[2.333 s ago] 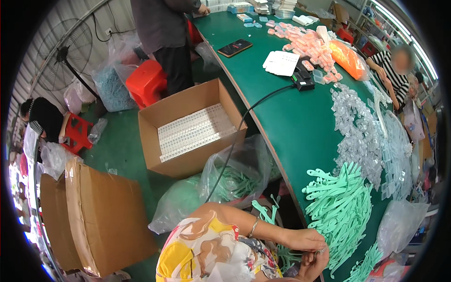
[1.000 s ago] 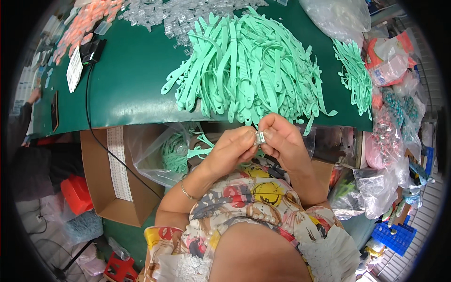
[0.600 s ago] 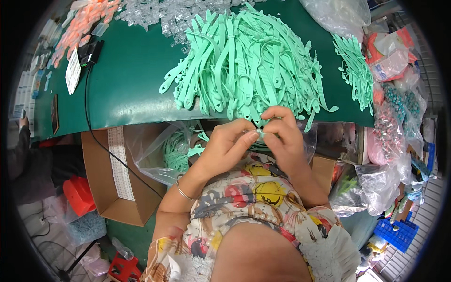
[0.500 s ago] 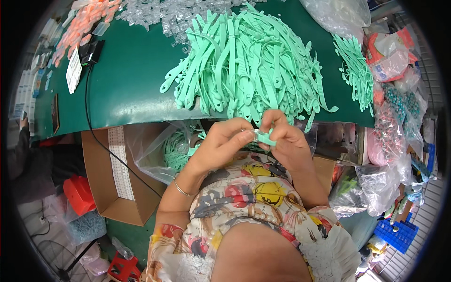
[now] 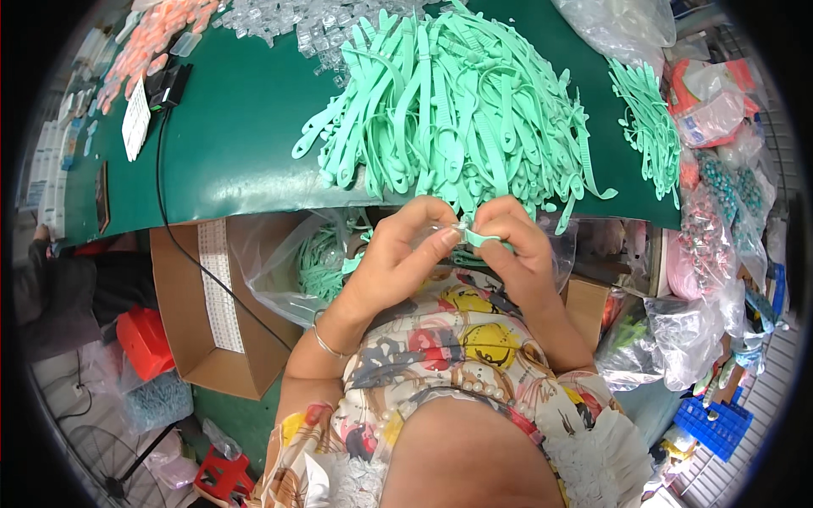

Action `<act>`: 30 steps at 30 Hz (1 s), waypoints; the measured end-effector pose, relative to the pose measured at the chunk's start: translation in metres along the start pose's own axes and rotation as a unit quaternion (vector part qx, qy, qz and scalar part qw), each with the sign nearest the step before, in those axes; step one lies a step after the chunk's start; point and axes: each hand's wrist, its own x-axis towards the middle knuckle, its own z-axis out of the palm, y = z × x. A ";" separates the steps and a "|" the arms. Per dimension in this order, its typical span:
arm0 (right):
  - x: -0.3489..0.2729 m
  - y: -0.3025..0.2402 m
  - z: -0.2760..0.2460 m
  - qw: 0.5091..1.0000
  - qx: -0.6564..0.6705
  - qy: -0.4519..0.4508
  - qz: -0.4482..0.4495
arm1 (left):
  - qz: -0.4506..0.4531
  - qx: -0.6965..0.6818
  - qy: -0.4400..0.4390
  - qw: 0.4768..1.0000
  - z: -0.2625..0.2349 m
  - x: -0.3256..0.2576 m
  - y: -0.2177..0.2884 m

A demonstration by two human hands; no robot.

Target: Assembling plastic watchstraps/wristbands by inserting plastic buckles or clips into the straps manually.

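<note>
Just on my side of the big pile of mint-green straps [image 5: 461, 110], my two hands are drawn close together, thumbs and fingertips nearly meeting. My left hand [image 5: 394, 262] pinches a small clear piece [image 5: 460, 227] between thumb and forefinger, and my right hand [image 5: 525, 254] pinches a short green strap [image 5: 487, 240] right next to it. That strap lies below the pile's near fringe, its long axis running mostly left to right; from the clear piece it reaches to my right, dipping a little toward me at its free end. Whether strap and clear piece are joined I cannot tell, as my fingers cover the spot.

The green strap looks matt, smooth and bendy, like soft rubber; the clear piece is glossy and hard-looking. In the pile itself the straps are long and flat, some ribbed crosswise, many with rounded ends and a slot, and most of them fan down toward me. The pile rests on a smooth dark green surface [image 5: 246, 169] with a soft sheen. Beyond it and to its left sits a heap of clear blocky pieces [image 5: 262, 19], shiny and angular. Right of the pile lies a smaller bunch of green straps [image 5: 648, 118], running mostly toward me. Left of the pile and lower than it stands an open brown cardboard box [image 5: 229, 372], stiff-walled and plain
</note>
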 end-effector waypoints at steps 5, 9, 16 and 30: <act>-0.002 0.008 -0.004 0.987 0.150 -0.026 0.043 | -0.019 -0.054 -0.022 0.998 0.000 -0.001 -0.001; 0.003 0.001 0.009 0.997 -0.027 0.062 0.025 | -0.036 -0.065 -0.032 0.997 0.000 -0.001 0.005; 0.001 0.002 0.003 0.997 -0.080 -0.005 -0.013 | -0.068 -0.218 -0.068 0.971 0.000 -0.002 0.007; 0.008 -0.008 0.008 0.984 -0.154 -0.001 -0.092 | -0.100 -0.183 -0.059 0.976 0.000 -0.003 0.001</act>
